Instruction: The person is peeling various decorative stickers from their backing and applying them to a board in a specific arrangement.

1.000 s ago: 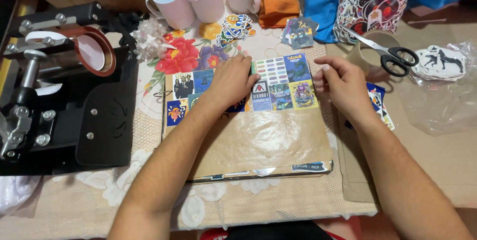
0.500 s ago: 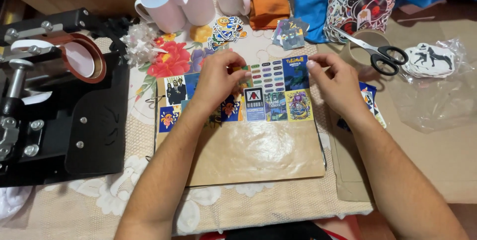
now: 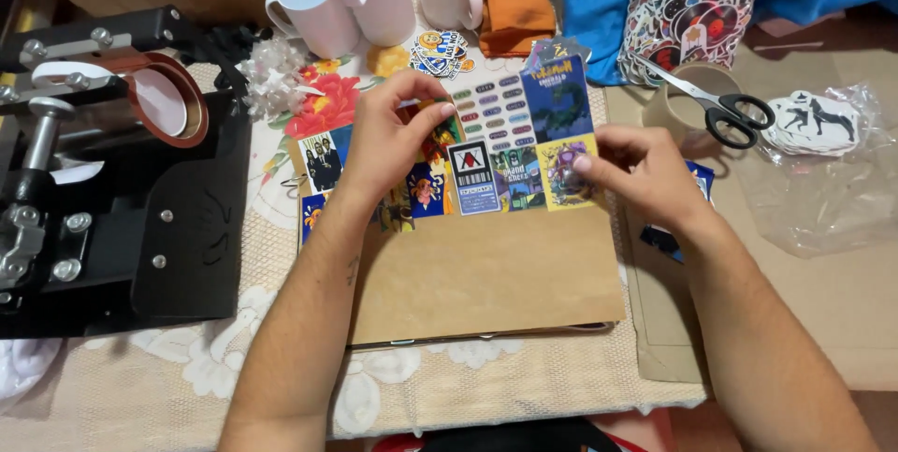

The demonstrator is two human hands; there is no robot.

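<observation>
A brown kraft notebook point(image 3: 486, 274) lies on the flowered tablecloth, the upper half of its cover filled with coloured stickers point(image 3: 510, 148). My left hand point(image 3: 388, 148) rests on the left stickers, its fingers curled over the cover's top edge. My right hand point(image 3: 641, 176) pinches the cover's right edge, the thumb pressing on a yellow and purple sticker point(image 3: 559, 171). The left part of the sticker rows is hidden under my left hand.
A black mug heat press point(image 3: 112, 190) fills the left side. White mugs point(image 3: 323, 12) and an orange cloth point(image 3: 514, 7) stand behind. Scissors point(image 3: 725, 106) lie on a tape roll point(image 3: 678, 101), with sticker bags point(image 3: 702, 3) and a clear bag point(image 3: 818, 153) to the right.
Both hands went from lying flat on the stickers to gripping the cover's edges. The notebook's top edge now sits higher and closer in view.
</observation>
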